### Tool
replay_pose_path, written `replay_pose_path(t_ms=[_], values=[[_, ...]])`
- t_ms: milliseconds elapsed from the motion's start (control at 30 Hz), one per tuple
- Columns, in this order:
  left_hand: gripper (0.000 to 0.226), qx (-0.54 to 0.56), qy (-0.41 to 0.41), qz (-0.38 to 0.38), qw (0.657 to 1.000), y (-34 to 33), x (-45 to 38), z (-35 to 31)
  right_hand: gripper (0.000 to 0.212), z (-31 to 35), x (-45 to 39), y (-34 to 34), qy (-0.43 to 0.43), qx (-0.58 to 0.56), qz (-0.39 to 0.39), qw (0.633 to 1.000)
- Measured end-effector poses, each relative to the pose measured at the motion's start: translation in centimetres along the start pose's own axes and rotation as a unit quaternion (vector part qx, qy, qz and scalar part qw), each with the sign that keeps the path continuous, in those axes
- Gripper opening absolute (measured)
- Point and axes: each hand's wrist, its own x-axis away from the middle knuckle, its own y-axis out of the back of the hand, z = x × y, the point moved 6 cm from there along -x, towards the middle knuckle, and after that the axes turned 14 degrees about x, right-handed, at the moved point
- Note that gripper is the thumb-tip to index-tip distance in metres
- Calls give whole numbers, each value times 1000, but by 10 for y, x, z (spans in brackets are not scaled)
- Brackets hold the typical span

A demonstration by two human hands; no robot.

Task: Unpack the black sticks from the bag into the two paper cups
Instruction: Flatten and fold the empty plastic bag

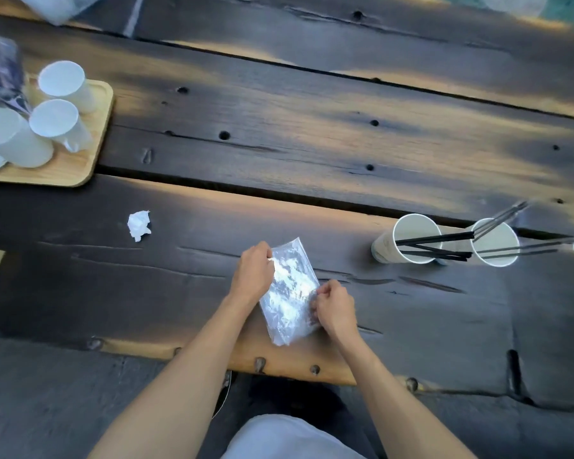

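Observation:
A clear, crinkled plastic bag (290, 293) lies flat on the dark wooden table near its front edge. My left hand (252, 271) pinches the bag's left edge and my right hand (333, 308) pinches its right edge. Two white paper cups stand at the right: the left cup (411, 238) holds several bare black sticks (438, 250), and the right cup (496, 243) holds several sticks in clear wrappers (524, 248) that lean out to the right. I cannot tell whether anything is inside the bag.
A crumpled white scrap (139, 224) lies left of the bag. A light wooden tray (80, 160) at the far left carries several white cups and a clear packet. The table's front edge runs just under my forearms.

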Motion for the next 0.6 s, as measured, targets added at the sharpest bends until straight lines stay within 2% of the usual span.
replay_pose_path(t_ms=[100,167,233,300,367,433,533,600], values=[[8,7,59,-26,998,0,10,1,8,2,1,18,36,108,-73,991],[5,18,100,-35,994,-2,20,7,17,9,-8,21,78,212,-102,969],[10,42,152,-33,987,-4,24,19,20,15,-19,19,76,267,-69,958],[17,50,191,-16,980,-5,25,27,16,19,-26,19,64,275,-37,959],[14,6,191,-8,982,-1,31,24,9,24,-29,22,84,258,-12,962],[19,-77,145,-25,986,10,37,12,14,31,-26,25,141,226,36,963],[57,-145,-31,-64,987,24,35,-13,18,43,-19,33,225,213,88,947],[74,-133,-118,-6,984,24,27,-23,21,51,-15,41,263,204,77,940]])
